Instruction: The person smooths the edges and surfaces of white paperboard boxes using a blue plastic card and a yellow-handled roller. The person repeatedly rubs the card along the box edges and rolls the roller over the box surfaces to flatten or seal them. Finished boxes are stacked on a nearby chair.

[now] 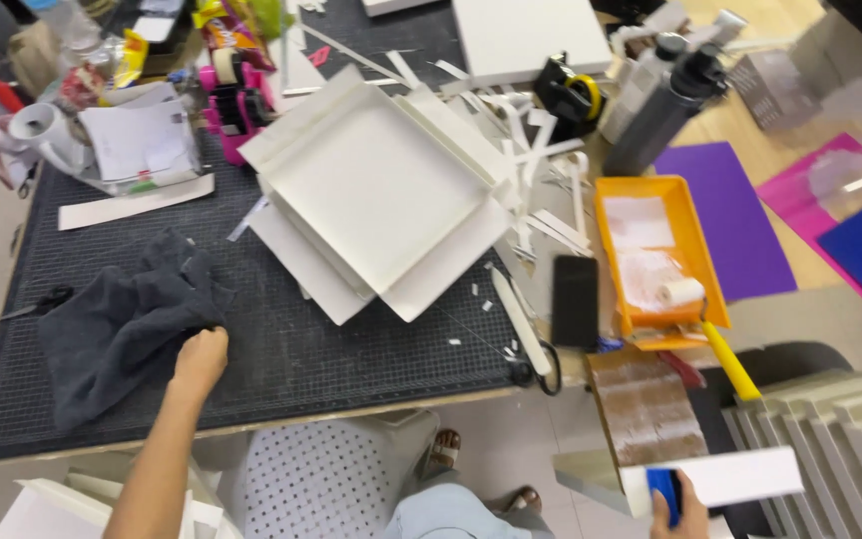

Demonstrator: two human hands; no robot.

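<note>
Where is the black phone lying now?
In the head view, the flat black phone lies at the dark cutting mat's right edge, just left of the orange plastic tray.

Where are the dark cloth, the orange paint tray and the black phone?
dark cloth [117, 324], head view, middle of the crumpled fabric beside the left hand [202, 356].
orange paint tray [692, 240], head view, right rim.
black phone [575, 299], head view, centre of its screen.

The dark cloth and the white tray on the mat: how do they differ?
The cloth is dark grey, soft and crumpled; the tray is white, stiff and square. The left hand grips the cloth's edge; no hand touches the tray. Both rest on the black cutting mat.
</note>
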